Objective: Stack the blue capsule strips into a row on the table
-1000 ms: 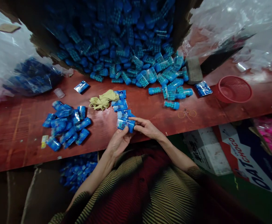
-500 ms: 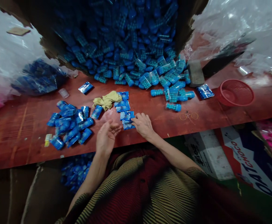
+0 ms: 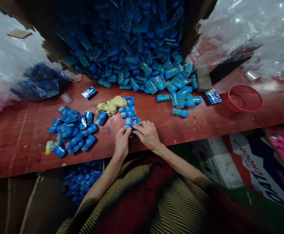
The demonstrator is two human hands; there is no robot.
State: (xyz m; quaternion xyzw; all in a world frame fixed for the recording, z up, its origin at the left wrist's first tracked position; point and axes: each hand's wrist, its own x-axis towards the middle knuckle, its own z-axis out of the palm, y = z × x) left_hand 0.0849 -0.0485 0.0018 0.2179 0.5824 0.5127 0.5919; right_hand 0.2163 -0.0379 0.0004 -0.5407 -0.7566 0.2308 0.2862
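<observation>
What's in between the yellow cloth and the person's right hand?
Part of a row of blue packets lies between the yellow cloth and the right hand, as the head view shows.

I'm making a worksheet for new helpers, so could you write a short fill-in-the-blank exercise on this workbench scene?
1. The left hand and right hand meet at a small packet whose colour is ____.
2. The crumpled cloth on the table is coloured ____.
3. Of the picture's left and right halves, the round basket is in the ____ half.
4. The carton below the table edge reads "____ CHOCO".

Missing words: blue; yellow; right; OAT.
</observation>
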